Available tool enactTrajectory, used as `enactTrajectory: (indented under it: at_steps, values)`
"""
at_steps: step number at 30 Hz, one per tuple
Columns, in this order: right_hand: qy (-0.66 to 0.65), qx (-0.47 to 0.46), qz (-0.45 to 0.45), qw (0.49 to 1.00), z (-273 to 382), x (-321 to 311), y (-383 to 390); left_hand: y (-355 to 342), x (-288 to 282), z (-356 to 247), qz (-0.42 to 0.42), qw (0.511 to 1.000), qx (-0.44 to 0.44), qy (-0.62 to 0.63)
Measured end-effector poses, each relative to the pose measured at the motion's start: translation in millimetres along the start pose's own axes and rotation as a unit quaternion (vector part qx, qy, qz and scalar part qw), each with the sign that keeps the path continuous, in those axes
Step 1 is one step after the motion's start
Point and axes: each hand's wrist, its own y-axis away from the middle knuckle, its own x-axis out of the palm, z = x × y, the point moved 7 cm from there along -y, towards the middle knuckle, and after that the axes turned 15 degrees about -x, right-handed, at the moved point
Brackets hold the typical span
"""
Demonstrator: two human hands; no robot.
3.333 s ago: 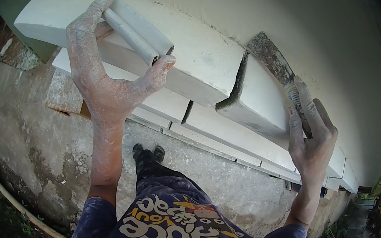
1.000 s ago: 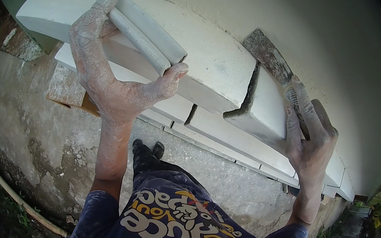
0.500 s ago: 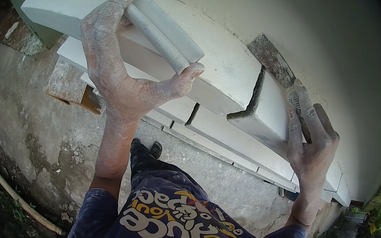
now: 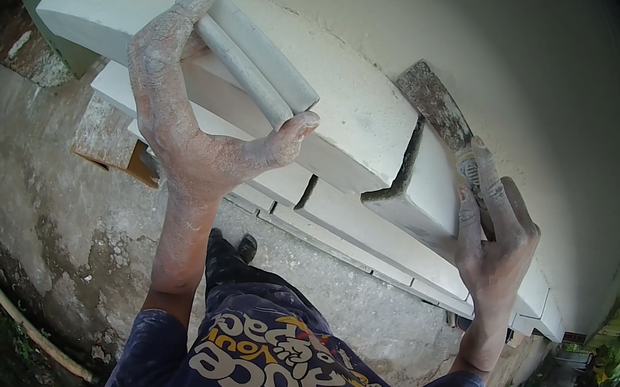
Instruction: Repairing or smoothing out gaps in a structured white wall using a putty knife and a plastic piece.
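Note:
My left hand [image 4: 190, 154] grips a pale grey oblong piece [image 4: 262, 56], with a rounded bar along one side of a flat strip. Fingers hold its far end and the thumb its near end. It lies over the top of a long white block [image 4: 356, 117] set against the wall. In my right hand [image 4: 499, 248] is a worn putty knife [image 4: 435, 102], its handle between thumb and fingers. Its wide, stained blade lies near the wall, just above the dark joint between that block and the white block to its right [image 4: 434, 183].
More courses of white blocks [image 4: 360, 228] stand below, with dark gaps between some. The smooth wall [image 4: 518, 64] rises behind them. Rough concrete floor [image 4: 38, 155] lies beneath, with a stained box-like object [image 4: 106, 135] at left. A pale pipe or hose [image 4: 0, 308] runs along the left edge.
Both hands and their tools appear slightly further left and lower, and the blocks shift a little in view too. The putty knife's blade is still by the joint. Neither grip has changed.

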Motion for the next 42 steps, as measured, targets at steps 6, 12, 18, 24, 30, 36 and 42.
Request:
enactTrajectory:
  at_steps: [6,12,18,24,30,36,42]
  values:
    - [-0.050,0.038,-0.045,0.997,-11,-7,8,-1,7,-13,-0.017,0.998,0.004,-0.054]
    - [-0.012,0.010,-0.032,0.999,-4,0,5,-1,6,-10,-0.044,0.998,0.006,-0.049]
    - [0.004,0.013,-0.049,0.999,-8,2,9,-1,8,-12,-0.028,0.999,0.009,-0.042]
    - [0.014,0.002,-0.033,0.999,-4,-2,4,-1,4,-7,-0.028,0.999,0.003,-0.031]
    - [0.012,-0.019,-0.053,0.998,-4,2,-2,-2,9,-14,-0.026,0.998,0.007,-0.059]
    - [-0.005,0.033,-0.042,0.999,-16,-7,15,0,5,-7,-0.022,0.999,-0.005,-0.033]
    - [0.018,0.013,-0.032,0.999,-9,-5,14,0,8,-10,-0.032,0.998,0.011,-0.049]
